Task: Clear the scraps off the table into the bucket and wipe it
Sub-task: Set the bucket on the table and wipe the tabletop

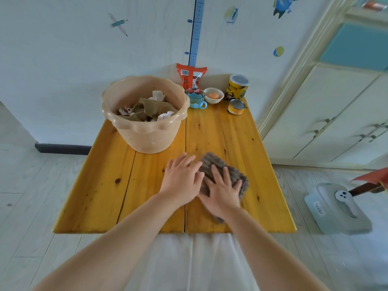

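Evidently the scraps already fill the bucket at upper centre, so only wiping the wooden table remains: left hand and right hand press spread-fingered on the grey cloth at mid-frame.

Wall: white, from 9 to 1 o'clock, carrying a blue height chart at 12 o'clock and cartoon stickers. Dark skirting runs along its base at 9 o'clock. Floor: pale planks. Cabinet: cream, metal handles, teal panel above, at 2 to 3 o'clock. Lighting: even, diffuse.
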Demonstrator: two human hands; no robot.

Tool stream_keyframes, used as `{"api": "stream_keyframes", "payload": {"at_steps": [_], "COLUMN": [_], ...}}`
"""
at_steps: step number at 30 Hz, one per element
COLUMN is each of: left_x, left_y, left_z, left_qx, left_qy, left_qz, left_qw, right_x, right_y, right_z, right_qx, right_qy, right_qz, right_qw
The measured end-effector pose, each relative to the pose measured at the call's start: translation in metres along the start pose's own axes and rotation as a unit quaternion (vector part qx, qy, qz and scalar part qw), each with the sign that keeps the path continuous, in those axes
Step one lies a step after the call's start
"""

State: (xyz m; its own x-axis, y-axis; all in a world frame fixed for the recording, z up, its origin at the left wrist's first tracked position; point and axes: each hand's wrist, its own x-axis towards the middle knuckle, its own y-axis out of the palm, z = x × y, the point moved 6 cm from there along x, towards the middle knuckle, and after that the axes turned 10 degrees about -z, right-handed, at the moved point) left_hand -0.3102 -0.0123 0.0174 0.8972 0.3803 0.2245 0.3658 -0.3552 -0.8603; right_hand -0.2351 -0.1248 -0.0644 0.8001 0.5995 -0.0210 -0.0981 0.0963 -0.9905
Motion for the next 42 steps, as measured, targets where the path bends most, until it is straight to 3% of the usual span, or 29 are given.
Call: {"api": "stream_keyframes", "payload": {"at_steps": [7, 11, 16, 19, 24, 34, 41, 42], "left_x": [-0.018, -0.029, -0.033, -0.034, -0.04, -0.051, -0.052, -0.053], "left_y": [-0.005, -0.005, -0.023, -0.04, -0.056, -0.072, -0.082, -0.082], "left_z": [-0.001, -0.005, -0.002, 0.019, 0.057, 0.096, 0.106, 0.107], "left_qx": [0.009, -0.004, -0.037, -0.086, -0.11, -0.074, -0.076, -0.078], "left_qy": [-0.016, -0.02, -0.023, -0.092, -0.163, -0.164, -0.148, -0.148], "left_qz": [0.008, 0.006, -0.064, -0.119, -0.136, -0.171, -0.184, -0.184], "left_qw": [1.0, 1.0, 0.997, 0.985, 0.971, 0.969, 0.969, 0.969], "right_x": [-0.033, -0.057, -0.065, -0.056, -0.033, -0.005, -0.015, -0.022], "right_y": [-0.022, -0.021, -0.011, -0.006, 0.004, 0.024, 0.017, 0.016], "right_z": [-0.118, -0.117, -0.061, -0.011, 0.075, 0.191, 0.238, 0.244], "right_qx": [-0.029, -0.025, -0.02, -0.017, -0.012, -0.012, -0.027, -0.014], "right_qy": [0.184, 0.195, 0.106, 0.035, -0.077, -0.197, -0.219, -0.256], "right_qz": [-0.008, -0.017, -0.021, -0.013, 0.002, 0.027, -0.025, -0.021], "right_qw": [0.982, 0.98, 0.994, 0.999, 0.997, 0.98, 0.975, 0.966]}}
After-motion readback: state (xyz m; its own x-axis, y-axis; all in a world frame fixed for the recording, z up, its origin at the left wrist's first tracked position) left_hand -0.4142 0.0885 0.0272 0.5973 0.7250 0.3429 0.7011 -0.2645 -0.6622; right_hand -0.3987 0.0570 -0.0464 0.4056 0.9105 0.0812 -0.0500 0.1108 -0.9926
